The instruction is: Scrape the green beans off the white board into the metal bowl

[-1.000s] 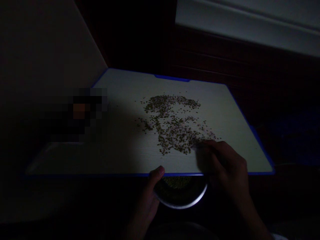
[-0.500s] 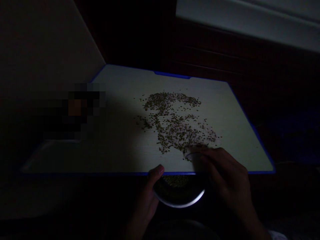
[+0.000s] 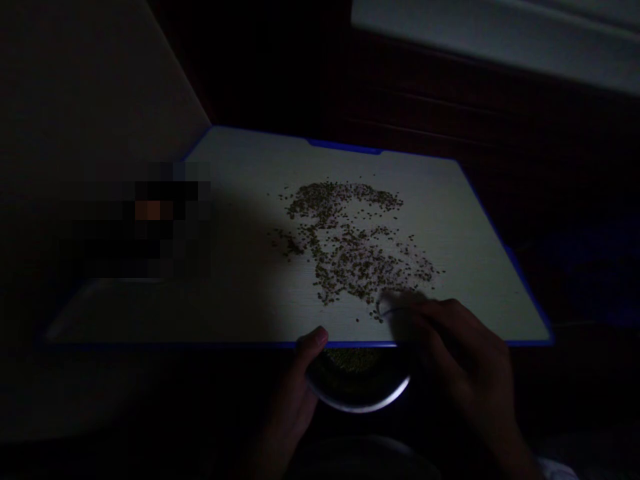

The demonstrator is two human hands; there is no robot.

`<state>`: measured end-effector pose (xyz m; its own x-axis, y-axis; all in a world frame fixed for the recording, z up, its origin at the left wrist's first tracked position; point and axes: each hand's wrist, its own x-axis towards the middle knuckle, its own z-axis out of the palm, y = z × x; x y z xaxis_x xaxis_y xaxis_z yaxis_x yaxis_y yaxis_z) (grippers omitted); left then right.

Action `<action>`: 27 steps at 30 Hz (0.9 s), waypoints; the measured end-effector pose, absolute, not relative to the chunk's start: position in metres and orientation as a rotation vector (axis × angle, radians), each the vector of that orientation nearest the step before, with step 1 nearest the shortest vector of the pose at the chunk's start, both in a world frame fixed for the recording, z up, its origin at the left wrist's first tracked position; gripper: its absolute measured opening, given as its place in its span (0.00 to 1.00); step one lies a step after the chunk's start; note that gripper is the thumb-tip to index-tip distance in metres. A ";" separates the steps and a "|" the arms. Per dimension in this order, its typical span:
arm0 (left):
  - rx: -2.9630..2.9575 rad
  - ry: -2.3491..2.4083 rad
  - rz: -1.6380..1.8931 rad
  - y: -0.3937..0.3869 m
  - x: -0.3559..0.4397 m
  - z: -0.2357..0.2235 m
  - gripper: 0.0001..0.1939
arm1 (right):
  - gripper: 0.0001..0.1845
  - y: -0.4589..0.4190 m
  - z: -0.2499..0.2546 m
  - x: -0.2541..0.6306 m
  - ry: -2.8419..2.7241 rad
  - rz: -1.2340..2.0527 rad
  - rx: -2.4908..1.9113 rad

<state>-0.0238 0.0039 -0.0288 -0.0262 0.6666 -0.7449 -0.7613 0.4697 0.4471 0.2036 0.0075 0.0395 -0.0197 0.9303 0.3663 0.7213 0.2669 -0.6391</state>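
Observation:
My left hand (image 3: 300, 377) is closed on the left side of a round metal bowl (image 3: 373, 405) just below the front edge of a white, blue-rimmed tabletop (image 3: 225, 300). Its thumb lies over that edge, and the other fingers are mostly hidden. Small greenish grains (image 3: 354, 359) show inside the bowl, partly under the edge. Many more small dark grains (image 3: 357, 263) are spread across the tabletop in loose patches. My right hand (image 3: 465, 360) pinches what looks like a spoon (image 3: 387, 308), its curved rim down by the nearest grains. The dim light and shadow blur its outline.
A blurred-out patch (image 3: 150, 220) covers the tabletop's left end. A pale ledge (image 3: 490, 47) runs across the upper right, and a plain wall (image 3: 90, 87) rises on the left. Something blue (image 3: 595, 267) lies in the dark at right.
My right hand has shifted slightly to the right with the spoon, and a few grains now lie apart near the front edge. My left hand and the bowl stay in place.

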 end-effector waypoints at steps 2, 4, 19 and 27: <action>-0.123 1.107 1.139 0.006 -0.022 -0.026 0.40 | 0.11 0.010 0.038 0.202 -1.781 0.352 -1.492; -0.136 1.097 1.130 0.008 -0.020 -0.024 0.38 | 0.12 0.012 0.037 0.202 -1.773 0.362 -1.488; -0.084 1.083 1.143 0.011 -0.018 -0.015 0.30 | 0.12 0.013 0.037 0.204 -1.744 0.371 -1.578; -0.113 1.157 1.099 0.007 -0.020 -0.018 0.25 | 0.10 0.005 0.046 0.205 -1.714 0.382 -1.595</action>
<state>-0.0201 0.0075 -0.0185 -0.0241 0.6341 -0.7729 -0.7390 0.5094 0.4409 0.2048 0.0051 0.0457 0.0589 0.9467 0.3166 0.7229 0.1783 -0.6676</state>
